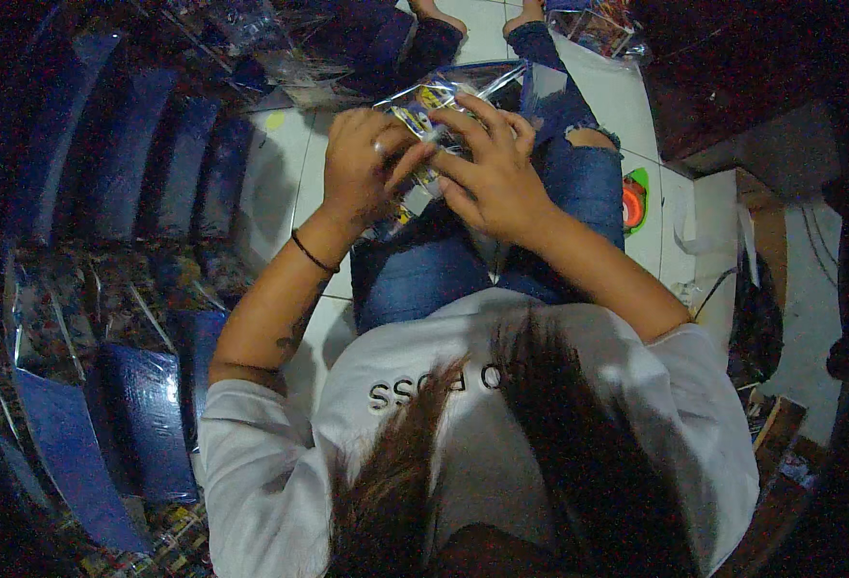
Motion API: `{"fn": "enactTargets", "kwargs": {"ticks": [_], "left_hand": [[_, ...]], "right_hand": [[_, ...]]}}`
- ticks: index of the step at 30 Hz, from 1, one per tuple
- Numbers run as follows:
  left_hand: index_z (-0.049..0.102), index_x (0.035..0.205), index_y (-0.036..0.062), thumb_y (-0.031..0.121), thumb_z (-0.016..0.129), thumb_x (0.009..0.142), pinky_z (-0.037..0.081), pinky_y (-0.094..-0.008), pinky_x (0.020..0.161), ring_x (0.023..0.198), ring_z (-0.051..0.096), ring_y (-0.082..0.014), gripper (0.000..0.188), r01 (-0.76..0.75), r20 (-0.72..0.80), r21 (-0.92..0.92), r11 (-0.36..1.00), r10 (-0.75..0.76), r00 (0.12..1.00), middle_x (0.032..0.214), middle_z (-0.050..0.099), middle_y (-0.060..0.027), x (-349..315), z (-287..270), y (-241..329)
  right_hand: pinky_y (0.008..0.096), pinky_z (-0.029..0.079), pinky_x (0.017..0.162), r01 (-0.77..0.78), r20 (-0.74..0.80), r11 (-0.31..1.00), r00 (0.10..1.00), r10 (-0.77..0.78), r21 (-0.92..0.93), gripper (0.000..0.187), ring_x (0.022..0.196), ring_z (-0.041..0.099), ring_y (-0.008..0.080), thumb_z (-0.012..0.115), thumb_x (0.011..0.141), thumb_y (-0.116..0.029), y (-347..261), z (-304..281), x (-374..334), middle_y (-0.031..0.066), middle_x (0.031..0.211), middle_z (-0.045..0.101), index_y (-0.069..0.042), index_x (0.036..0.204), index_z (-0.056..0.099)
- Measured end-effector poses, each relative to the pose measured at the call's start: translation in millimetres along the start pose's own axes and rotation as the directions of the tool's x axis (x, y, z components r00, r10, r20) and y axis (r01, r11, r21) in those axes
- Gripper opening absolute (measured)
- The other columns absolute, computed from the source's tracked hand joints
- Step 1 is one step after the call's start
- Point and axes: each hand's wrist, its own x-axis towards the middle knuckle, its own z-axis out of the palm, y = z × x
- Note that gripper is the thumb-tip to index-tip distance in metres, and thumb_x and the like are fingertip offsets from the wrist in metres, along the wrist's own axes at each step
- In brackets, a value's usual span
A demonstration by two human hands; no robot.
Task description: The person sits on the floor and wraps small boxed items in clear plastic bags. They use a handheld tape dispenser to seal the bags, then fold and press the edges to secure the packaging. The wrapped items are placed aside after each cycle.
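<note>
Over my lap lies a shiny clear plastic packet (413,118) with yellow, blue and white printed pieces showing through it. My left hand (362,159) is closed at its left side, fingers curled and pinching the plastic. From the right, my right hand (492,169) bends over the packet, its fingers holding the plastic close to the left fingertips. Both hands almost meet over the middle, and they hide part of the packet. A dark blue sheet edge (530,87) shows behind the right hand.
Rows of blue cards (145,405) in shiny plastic stand at my left. A green and orange round item (634,200) lies on the white tile floor (675,207) beside my right leg. An open cardboard box (723,222) is further right. Wrapped packets (593,29) lie at the far side.
</note>
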Motion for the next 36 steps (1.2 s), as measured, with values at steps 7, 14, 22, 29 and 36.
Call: {"fn": "enactTargets", "kwargs": {"ticks": [7, 14, 22, 29, 36], "left_hand": [[0.056, 0.126, 0.0127, 0.052, 0.077, 0.06, 0.029, -0.0524, 0.102, 0.11, 0.049, -0.0281, 0.08, 0.034, 0.082, 0.01, 0.999, -0.035, 0.996, 0.112, 0.054, -0.0096, -25.4, -2.3, 24.9], [0.054, 0.129, 0.0132, 0.045, 0.076, 0.065, 0.02, -0.052, 0.108, 0.118, 0.047, -0.0263, 0.075, 0.069, 0.006, 0.234, 0.97, -0.073, 0.997, 0.121, 0.054, -0.0087, -29.0, 22.7, 57.2], [0.049, 0.131, 0.0098, 0.035, 0.079, 0.062, 0.017, -0.0594, 0.109, 0.121, 0.049, -0.0225, 0.08, 0.07, 0.066, 0.264, 0.962, -0.091, 0.994, 0.125, 0.055, -0.0056, -43.5, 24.5, 66.3], [0.052, 0.128, 0.0108, 0.031, 0.082, 0.053, 0.016, -0.0544, 0.109, 0.12, 0.049, -0.0197, 0.083, 0.124, 0.035, 0.242, 0.962, -0.136, 0.99, 0.124, 0.056, -0.004, -45.7, 34.3, 59.3], [0.054, 0.125, 0.0118, 0.032, 0.079, 0.059, 0.017, -0.0538, 0.105, 0.123, 0.047, -0.0167, 0.073, 0.167, 0.05, 0.221, 0.961, -0.182, 0.982, 0.124, 0.055, -0.0022, -44.9, 34.1, 59.9]], "right_hand": [[0.0481, 0.032, 0.103, -0.588, -0.512, 0.806, 0.712, 0.48, -0.062, 0.064, 0.125, 0.042, 0.0359, 0.07, 0.078, -0.036, 125.4, -31.7, -112.2, 0.0187, 0.129, 0.05, -0.005, 0.13, 0.047], [0.0434, 0.05, 0.066, -0.907, 0.342, -0.345, -0.253, 0.905, 0.243, 0.074, 0.081, 0.062, 0.0318, 0.074, 0.069, -0.056, 294.2, 18.6, -385.3, 0.0158, 0.096, 0.062, 0.004, 0.11, 0.055], [0.0332, 0.051, 0.08, -0.285, -0.098, 0.252, 0.462, 0.881, 0.925, 0.041, 0.091, 0.06, 0.0227, 0.066, 0.085, -0.026, 217.6, -98.9, -177.5, 0.0093, 0.099, 0.061, -0.003, 0.116, 0.054], [0.0407, 0.048, 0.083, -0.253, 0.093, 0.918, 0.967, 0.235, 0.305, 0.043, 0.099, 0.06, 0.0349, 0.068, 0.067, -0.02, 63.1, -58.8, 102.2, 0.0178, 0.104, 0.063, 0.001, 0.105, 0.063], [0.0372, 0.048, 0.084, -0.35, 0.581, 0.937, 0.763, 0.285, -0.001, 0.045, 0.097, 0.061, 0.0288, 0.066, 0.071, -0.016, 37.7, -22.3, 184.7, 0.0164, 0.106, 0.063, 0.001, 0.112, 0.06]]}}
